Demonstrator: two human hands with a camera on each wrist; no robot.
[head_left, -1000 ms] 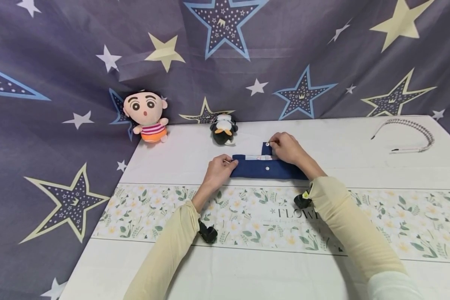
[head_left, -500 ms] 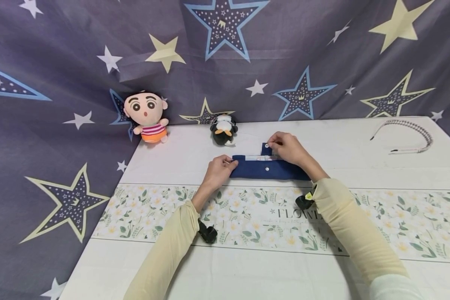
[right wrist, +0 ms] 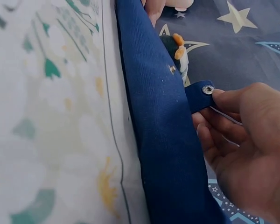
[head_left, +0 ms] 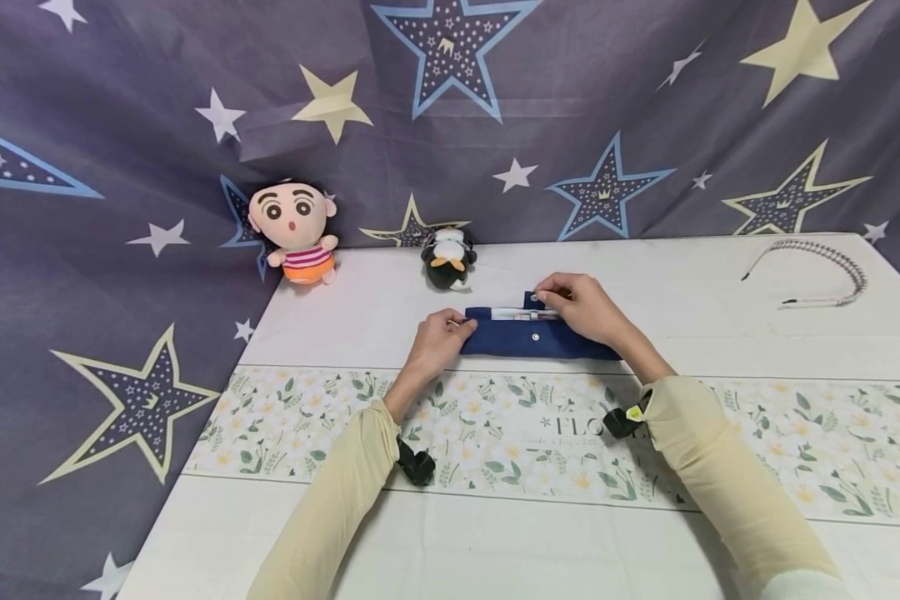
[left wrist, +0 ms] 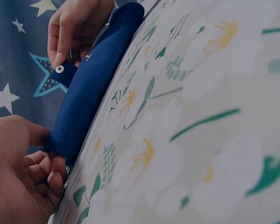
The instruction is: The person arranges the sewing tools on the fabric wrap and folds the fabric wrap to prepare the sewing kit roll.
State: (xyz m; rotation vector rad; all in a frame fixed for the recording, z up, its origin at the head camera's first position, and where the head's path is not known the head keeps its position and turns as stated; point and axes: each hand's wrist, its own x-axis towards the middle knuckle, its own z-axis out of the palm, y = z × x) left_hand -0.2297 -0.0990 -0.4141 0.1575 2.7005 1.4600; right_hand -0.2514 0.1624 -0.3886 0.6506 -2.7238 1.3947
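Observation:
A long navy fabric pouch [head_left: 528, 340] lies on the white table [head_left: 690, 333], with a snap stud [head_left: 534, 337] on its front and a white strip along its top. My left hand [head_left: 438, 337] pinches the pouch's left end [left wrist: 60, 135]. My right hand [head_left: 581, 302] pinches the small navy flap [right wrist: 198, 95] with its metal snap [right wrist: 208, 89] and holds it bent toward the pouch's front; in the left wrist view the flap's snap [left wrist: 59, 69] sits under a fingertip.
A round-headed plush doll [head_left: 294, 229] and a small penguin plush [head_left: 447, 257] stand at the table's back edge. A beaded headband [head_left: 813, 262] lies at the far right. A floral runner [head_left: 495, 433] crosses the table near me. Starry cloth hangs behind.
My right hand has tilted the snap flap down from upright toward the pouch's front. The left hand has stayed on the pouch's left end.

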